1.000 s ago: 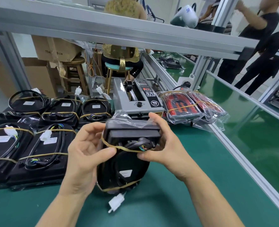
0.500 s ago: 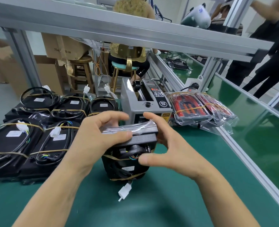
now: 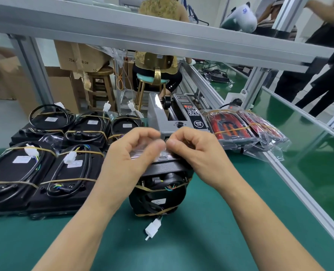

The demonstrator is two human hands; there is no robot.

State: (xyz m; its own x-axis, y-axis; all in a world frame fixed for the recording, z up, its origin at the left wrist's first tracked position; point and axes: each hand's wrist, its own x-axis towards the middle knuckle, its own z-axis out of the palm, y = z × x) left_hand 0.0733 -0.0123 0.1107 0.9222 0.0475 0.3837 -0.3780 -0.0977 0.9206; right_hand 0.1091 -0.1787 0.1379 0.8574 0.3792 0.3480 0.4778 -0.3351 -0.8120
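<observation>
Pinching the clear bag with left grip and right grip both clamped on it, side by side and just as near, right on top of the black box standing tall on the desk straight below.

We see the black unit, cable strapped on by tan bands, upright just before the grey dispenser, clear plastic at its top.
</observation>
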